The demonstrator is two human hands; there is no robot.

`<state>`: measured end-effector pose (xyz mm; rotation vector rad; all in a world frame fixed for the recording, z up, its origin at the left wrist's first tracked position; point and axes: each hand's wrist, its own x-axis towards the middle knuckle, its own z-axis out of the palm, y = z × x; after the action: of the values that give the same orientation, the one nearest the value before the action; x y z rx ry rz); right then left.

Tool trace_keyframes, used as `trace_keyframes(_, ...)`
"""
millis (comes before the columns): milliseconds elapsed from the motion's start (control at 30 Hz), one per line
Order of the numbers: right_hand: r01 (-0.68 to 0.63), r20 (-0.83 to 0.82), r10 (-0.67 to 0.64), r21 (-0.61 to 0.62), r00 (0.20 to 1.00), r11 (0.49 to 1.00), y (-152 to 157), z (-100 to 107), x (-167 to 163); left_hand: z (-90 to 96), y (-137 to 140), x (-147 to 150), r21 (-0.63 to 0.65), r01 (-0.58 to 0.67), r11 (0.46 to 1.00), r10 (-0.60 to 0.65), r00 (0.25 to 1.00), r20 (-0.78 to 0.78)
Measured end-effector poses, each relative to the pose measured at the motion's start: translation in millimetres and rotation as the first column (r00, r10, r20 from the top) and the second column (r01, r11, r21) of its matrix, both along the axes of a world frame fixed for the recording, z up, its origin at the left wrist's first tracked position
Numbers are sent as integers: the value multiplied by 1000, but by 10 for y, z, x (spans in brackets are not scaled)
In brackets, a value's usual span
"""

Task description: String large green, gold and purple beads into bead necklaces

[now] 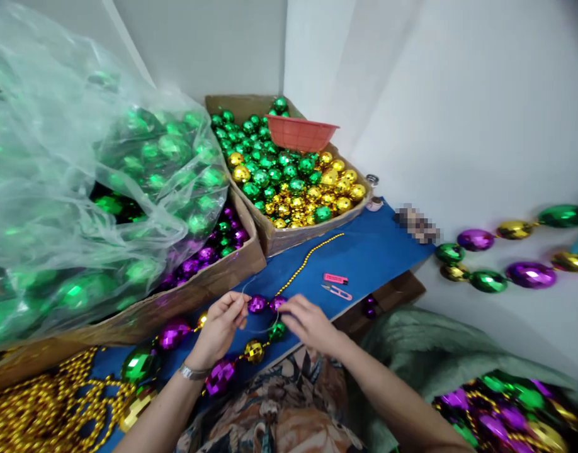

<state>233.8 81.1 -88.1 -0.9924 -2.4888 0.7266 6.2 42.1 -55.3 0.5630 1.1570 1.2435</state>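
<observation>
My left hand (221,324) pinches a thin clear string (259,332) between thumb and fingertips. Just right of those fingertips is a shiny purple ball bead (257,304). The fingers of my right hand (312,324) curl against a second purple ball bead (276,303) and partly hide it. From beside that bead, a strand of small gold beads (308,258) runs away over the blue tabletop (364,242). Below my hands, a garland continues with a green bead (278,331), a gold bead (254,352) and a large purple bead (220,377).
A cardboard box (308,234) holds green and gold balls under a red basket (301,133). Another box (249,251) bears a plastic bag (152,207) of green balls. Pink thread snips (339,292) and a pink-cased item (335,278) lie right. Gold bead strands (48,402) pile left.
</observation>
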Motion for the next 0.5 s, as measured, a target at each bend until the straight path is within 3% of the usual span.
trace_keyframes(67,218,187,-216,12,958,976,364,-3,205,-12,-12,17,-25,7,1000,-8,1000,-30)
trace_keyframes(100,334,350,-322,28,880,942,551,-22,327,-24,-18,24,-37,19,999,-20,999,-43)
trace_keyframes(167,442,458,-415,53,786,896,887,-85,573,-58,-31,39,-56,46,997,-50,997,-65)
trace_keyframes(300,520,578,-454,59,678,852,1289,-254,902,-117,-67,59,-104,69,992,-79,992,-102)
trace_keyframes(500,609,635,-482,22,604,793,1565,-408,1070,-107,-114,56,-215,4,977,-32,991,-131)
